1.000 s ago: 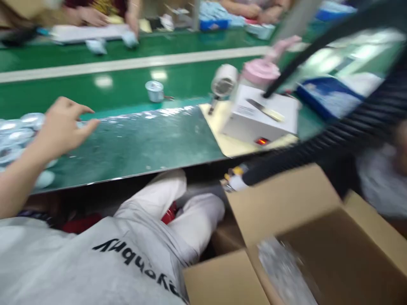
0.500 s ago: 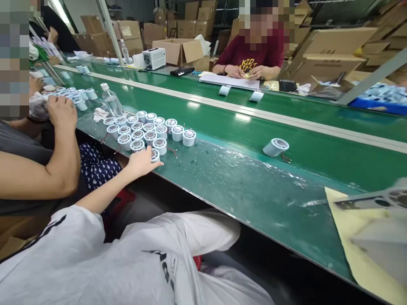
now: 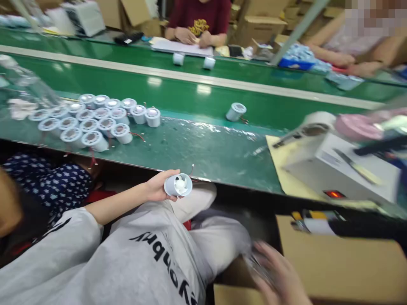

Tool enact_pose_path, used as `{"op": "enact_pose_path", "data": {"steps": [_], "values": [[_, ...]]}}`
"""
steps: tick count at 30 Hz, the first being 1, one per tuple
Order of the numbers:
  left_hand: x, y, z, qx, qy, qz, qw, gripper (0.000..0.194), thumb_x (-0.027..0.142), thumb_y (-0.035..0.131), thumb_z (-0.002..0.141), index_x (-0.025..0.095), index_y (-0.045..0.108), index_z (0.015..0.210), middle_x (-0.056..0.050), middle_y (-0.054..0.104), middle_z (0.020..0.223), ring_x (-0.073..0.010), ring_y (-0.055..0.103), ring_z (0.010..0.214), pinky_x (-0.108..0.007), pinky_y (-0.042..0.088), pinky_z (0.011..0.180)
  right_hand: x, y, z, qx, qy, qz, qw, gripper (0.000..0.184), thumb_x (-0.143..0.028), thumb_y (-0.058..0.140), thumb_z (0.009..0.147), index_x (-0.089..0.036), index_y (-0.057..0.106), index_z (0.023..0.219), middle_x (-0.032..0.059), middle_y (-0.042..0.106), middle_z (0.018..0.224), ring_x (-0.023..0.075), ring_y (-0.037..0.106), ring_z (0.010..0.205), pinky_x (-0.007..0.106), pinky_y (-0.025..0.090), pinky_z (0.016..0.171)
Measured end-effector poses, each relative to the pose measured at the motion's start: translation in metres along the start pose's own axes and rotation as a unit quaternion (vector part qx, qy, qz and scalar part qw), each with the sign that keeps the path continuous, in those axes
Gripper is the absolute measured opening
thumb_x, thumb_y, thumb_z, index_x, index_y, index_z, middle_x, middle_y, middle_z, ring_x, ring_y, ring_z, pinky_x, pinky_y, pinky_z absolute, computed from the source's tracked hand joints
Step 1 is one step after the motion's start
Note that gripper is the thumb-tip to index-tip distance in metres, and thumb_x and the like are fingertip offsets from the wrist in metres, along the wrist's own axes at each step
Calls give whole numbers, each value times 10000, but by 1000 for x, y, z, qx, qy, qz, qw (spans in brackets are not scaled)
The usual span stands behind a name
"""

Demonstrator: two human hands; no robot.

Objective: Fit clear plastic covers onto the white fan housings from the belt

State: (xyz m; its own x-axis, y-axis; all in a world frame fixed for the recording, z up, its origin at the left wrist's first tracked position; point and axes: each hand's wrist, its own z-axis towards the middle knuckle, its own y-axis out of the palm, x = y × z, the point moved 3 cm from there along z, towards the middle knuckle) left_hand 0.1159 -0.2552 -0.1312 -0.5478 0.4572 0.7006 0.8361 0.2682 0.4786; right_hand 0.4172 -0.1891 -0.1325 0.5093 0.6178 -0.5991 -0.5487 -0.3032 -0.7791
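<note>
My left hand [image 3: 160,185] is closed around a small light-blue fan unit [image 3: 172,186], held over my lap near the table's front edge. The fan's open end faces me and shows white blades inside; a thin wire sticks out behind it. Low on the right, my right hand [image 3: 280,275] is smeared by motion. Its fingers curl round something shiny and see-through [image 3: 259,267], too blurred to name. Rows of similar fan units [image 3: 89,126] stand on the left of the green table. Another fan unit [image 3: 235,112] lies tilted on the belt.
A grey box [image 3: 333,169] with a lit red switch stands at the right, with tape and tools on top. Below it are a cardboard box [image 3: 343,262] and black-handled tools. A bottle [image 3: 32,82] stands left. Co-workers sit opposite and at my left.
My left hand has taken a fan unit from the front of the rows and brought it over my lap. My right hand has come into view. The view has swung to the right.
</note>
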Motion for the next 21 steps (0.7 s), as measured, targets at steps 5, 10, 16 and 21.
{"op": "enact_pose_path", "data": {"steps": [5,10,16,21], "values": [[-16,46,34,-143,-96,165,971,474,577,769,717,164,659,919,5,596,688,-101,449,491,-212,250,405,-48,16,9,134,-126,-168,969,438,-283,626,953,-390,648,1377,129,611,1338,341,628,1089,495,595,896],[3,66,34,-200,155,452,855,249,419,667,881,183,732,923,-38,699,935,-174,627,853,-288,494,800,-37,21,36,62,-48,-166,983,183,-162,656,902,-276,757,1003,122,604,1373,318,623,1104,430,613,807],[-3,61,38,-148,275,498,809,529,517,870,718,211,753,1133,-67,639,1036,-231,608,978,-382,502,938,-31,12,28,22,36,124,991,182,-325,654,943,-226,700,798,98,677,1155,244,711,1009,357,610,805],[-17,54,50,-194,293,506,787,591,443,920,672,279,758,1216,-114,591,1268,-311,567,1218,-496,464,1096,-29,11,32,96,96,205,969,339,-292,605,947,-223,678,623,74,738,959,214,721,863,309,571,698]]}}
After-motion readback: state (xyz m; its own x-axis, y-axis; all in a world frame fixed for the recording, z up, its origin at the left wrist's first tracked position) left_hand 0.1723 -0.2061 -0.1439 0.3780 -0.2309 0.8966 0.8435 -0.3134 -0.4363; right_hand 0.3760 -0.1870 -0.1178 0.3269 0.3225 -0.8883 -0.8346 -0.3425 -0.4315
